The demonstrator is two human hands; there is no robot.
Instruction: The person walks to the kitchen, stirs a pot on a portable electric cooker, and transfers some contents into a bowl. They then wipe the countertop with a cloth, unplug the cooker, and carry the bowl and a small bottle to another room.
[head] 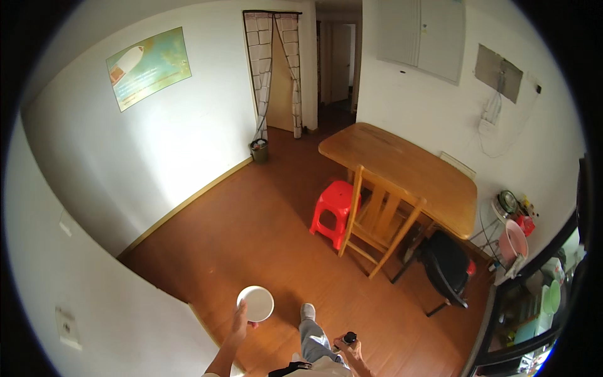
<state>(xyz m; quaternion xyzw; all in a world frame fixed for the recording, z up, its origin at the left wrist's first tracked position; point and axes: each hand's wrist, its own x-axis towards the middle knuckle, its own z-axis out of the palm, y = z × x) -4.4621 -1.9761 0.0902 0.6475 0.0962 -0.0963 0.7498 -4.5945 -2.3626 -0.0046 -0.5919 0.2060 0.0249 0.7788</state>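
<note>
My left hand (240, 321) grips a white round bowl (258, 304) by its left side, with the thumb on the rim and fingertips showing underneath. The bowl's mouth faces up towards me, and I make out nothing inside it. Lower right, near my leg, my right hand (350, 353) is closed around a small dark object with a round black top (349, 337), perhaps a bottle; the fingers hide most of it. My grey-shoed foot (307, 312) is on the brown floor between the two hands.
Ahead right stands a wooden table (405, 160) with a wooden chair (381, 217), a red plastic stool (335, 202) and a black chair (443, 264). A waste bin (259, 151) sits by a curtained doorway (282, 85). Right: a pink bucket (512, 241) and dark-framed glass door (527, 306).
</note>
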